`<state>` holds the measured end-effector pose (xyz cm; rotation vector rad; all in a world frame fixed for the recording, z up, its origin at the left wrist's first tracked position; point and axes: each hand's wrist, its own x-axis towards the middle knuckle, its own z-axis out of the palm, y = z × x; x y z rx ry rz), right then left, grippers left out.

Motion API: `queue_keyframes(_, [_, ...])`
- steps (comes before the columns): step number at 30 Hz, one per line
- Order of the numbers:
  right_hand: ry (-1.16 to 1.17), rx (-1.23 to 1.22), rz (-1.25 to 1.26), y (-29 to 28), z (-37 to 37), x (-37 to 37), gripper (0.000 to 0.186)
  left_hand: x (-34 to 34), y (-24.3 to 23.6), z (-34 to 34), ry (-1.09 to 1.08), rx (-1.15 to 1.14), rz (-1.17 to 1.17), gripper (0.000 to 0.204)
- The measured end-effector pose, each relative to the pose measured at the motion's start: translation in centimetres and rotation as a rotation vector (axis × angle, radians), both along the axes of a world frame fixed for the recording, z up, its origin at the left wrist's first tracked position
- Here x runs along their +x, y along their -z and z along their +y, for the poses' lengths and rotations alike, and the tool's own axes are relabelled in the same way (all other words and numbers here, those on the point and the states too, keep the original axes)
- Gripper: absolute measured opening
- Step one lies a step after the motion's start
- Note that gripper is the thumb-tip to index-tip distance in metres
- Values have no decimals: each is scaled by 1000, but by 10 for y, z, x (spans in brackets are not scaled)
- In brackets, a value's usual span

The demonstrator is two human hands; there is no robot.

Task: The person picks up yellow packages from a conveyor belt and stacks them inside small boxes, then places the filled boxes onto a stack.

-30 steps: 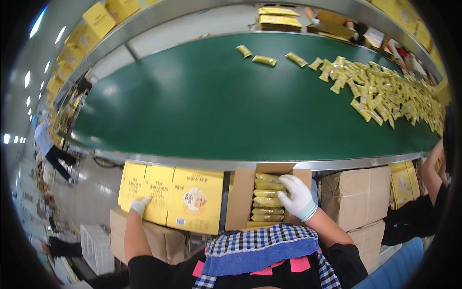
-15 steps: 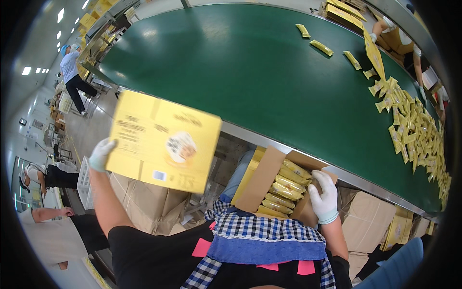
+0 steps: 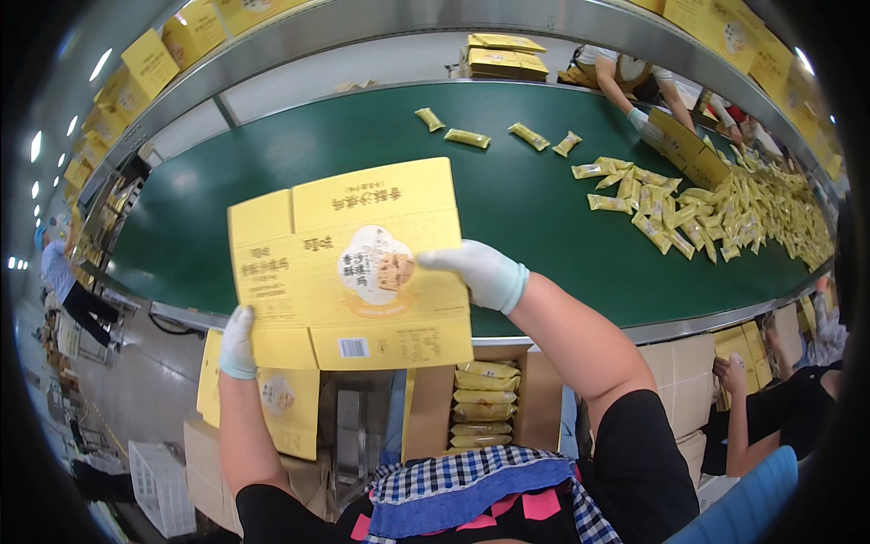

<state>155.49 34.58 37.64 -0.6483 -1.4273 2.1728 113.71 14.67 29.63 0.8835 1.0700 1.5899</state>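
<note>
In front of me I hold up a flattened yellow printed carton (image 3: 290, 213), its face with a snack picture turned toward me. My left hand (image 3: 238, 344), in a white glove, is closed on its lower left edge. At the right edge, my gloved right hand (image 3: 485, 275) grips it with a finger lying across the printed face. Below, an open cardboard box (image 3: 541, 399) rests at my lap. Inside it, several yellow snack packets (image 3: 483, 397) lie stacked in a row; the flat carton hides the box's far part.
A green conveyor belt (image 3: 317, 136) crosses ahead, with a heap of snack packets (image 3: 671, 213) at right. Across it, a co-worker's gloved hand (image 3: 648, 122) holds another carton (image 3: 689, 150). More flat cartons (image 3: 299, 412) stand at lower left, near a white crate (image 3: 161, 485).
My right hand has left the open box and taken hold of the flat carton's right side. The carton has come rightward, over the box. The view has shifted.
</note>
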Motion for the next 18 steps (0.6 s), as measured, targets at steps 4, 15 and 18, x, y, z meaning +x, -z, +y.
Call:
queue_keyframes(4, [55, 368, -228, -1, 50, -11, 43, 11, 36, 68, -352, -233, 436, 44])
queue_keyframes(15, [-265, 1687, -1006, 138, 162, -131, 41, 161, 112, 120, -192, -367, 1623, 60])
queue_keyframes(18, [-183, 1622, -1065, 149, 211, -177, 35, 156, 109, 116, -197, -383, 1605, 60])
